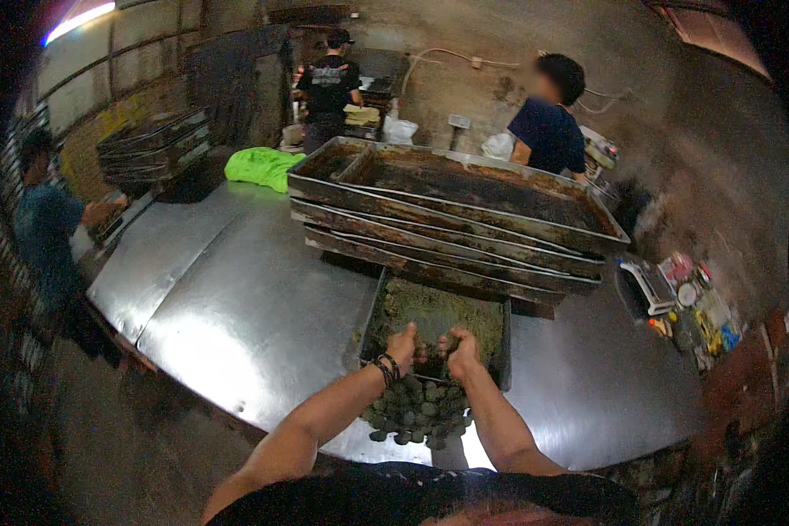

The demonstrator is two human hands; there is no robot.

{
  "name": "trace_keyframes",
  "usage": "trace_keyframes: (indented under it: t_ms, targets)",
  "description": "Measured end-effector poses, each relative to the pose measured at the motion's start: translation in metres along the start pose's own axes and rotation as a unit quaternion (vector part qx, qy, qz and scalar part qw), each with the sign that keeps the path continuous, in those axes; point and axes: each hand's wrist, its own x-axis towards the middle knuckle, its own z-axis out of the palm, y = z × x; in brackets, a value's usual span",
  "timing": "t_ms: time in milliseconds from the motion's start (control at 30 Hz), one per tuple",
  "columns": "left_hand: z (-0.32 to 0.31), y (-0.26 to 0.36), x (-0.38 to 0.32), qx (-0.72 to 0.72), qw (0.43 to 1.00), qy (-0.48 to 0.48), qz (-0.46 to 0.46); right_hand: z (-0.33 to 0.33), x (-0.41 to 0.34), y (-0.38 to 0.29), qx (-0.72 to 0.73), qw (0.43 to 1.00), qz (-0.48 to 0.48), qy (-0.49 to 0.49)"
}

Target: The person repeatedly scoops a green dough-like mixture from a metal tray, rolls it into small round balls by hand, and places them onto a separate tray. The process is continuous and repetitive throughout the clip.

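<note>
A metal tray [507,342] in front of me holds a greenish, crumbly mass [454,299]. My left hand [404,348], with dark bands at the wrist, is over the near part of this tray, its fingers curled inward. Facing it across a small gap, my right hand [461,354] is also curled. Both are at the near side of the greenish mass; whether either holds some of it is too blurred to tell. Between my forearms, a heap of small dark green lumps [427,407] lies on the metal table at the tray's near edge.
Large, stained metal trays [447,243] are stacked just beyond the small tray. A bright green cloth [260,167] lies beside them on the metal table [269,263]. Assorted items [687,296] sit at right. Several people stand around, one at the left table edge.
</note>
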Motion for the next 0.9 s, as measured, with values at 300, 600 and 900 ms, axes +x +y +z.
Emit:
trace_keyframes:
  t_ms: [300,600,900]
  targets:
    - [-0.025,0.024,0.004,-0.018,0.996,-0.083,0.012,0.008,-0.023,0.022,-0.071,0.995,-0.030,0.062]
    - [-0.007,0.047,0.034,0.069,0.990,-0.052,0.109,0.021,-0.036,-0.038,0.030,0.995,-0.094,-0.008]
    - [0.034,0.003,0.022,-0.023,0.995,0.056,0.080,-0.048,0.028,-0.001,-0.136,0.984,-0.055,0.101]
